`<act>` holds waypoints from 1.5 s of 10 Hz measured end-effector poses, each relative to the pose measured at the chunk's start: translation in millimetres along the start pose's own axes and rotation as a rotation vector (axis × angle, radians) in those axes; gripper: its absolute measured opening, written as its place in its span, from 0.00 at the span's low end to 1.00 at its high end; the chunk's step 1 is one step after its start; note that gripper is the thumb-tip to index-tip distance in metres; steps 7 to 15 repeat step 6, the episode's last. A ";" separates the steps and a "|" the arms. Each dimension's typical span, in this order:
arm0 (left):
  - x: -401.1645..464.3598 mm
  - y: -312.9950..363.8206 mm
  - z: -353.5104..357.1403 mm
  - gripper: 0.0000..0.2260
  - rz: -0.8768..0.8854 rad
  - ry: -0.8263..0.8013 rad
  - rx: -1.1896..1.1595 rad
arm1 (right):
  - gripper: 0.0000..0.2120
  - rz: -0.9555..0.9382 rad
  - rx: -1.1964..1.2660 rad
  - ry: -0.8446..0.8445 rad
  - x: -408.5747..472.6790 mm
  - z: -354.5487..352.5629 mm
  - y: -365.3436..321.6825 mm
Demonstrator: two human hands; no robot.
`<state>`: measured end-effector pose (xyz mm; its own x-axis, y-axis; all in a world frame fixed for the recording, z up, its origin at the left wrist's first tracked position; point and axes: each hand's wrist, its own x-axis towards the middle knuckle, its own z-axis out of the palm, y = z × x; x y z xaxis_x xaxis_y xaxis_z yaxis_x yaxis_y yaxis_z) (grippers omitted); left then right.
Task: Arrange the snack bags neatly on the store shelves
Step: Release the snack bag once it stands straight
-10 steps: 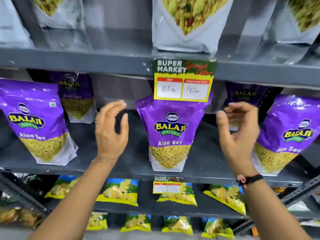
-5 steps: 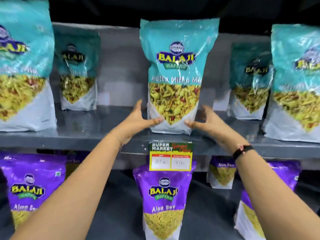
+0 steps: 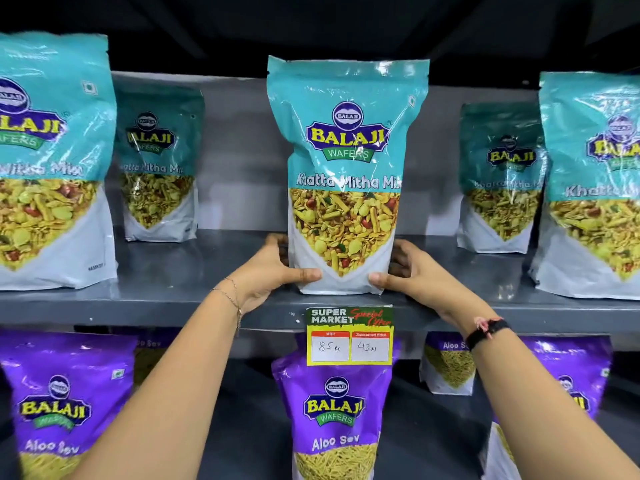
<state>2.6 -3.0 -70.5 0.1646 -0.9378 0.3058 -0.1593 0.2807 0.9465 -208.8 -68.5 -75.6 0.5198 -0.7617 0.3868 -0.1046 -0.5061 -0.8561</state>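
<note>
A teal Khatta Mitha Mix bag stands upright at the middle front of the grey upper shelf. My left hand grips its lower left corner, thumb on the front. My right hand grips its lower right corner the same way. Two teal bags stand further back, one on the left and one on the right. Larger teal bags stand at the far left and far right front. Purple Aloo Sev bags stand on the shelf below.
A yellow and green price tag hangs from the upper shelf's front edge, just under the held bag. More purple bags stand at the lower left and lower right. Bare shelf surface lies between the teal bags.
My view has risen from the purple shelf to the teal shelf. Both hands have gone up and closed on the bottom corners of the middle teal bag.
</note>
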 end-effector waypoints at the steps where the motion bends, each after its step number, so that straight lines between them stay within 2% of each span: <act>1: -2.5 1.5 -0.4 0.29 -0.015 -0.012 0.012 | 0.27 0.011 0.003 0.005 -2.1 -1.2 -0.9; 3: -5.5 4.4 1.0 0.32 0.000 -0.016 0.084 | 0.28 0.010 0.018 -0.003 -4.1 -3.0 -2.7; 5: -5.3 2.9 0.3 0.30 -0.009 -0.049 0.103 | 0.28 0.008 0.014 -0.023 -2.7 -7.3 1.4; 6: -8.6 6.2 0.3 0.40 0.001 -0.029 0.079 | 0.28 0.012 0.010 -0.012 -4.3 -7.4 0.2; 15: -8.6 6.2 0.3 0.40 0.001 -0.029 0.079 | 0.28 0.012 0.010 -0.012 -4.3 -7.4 0.2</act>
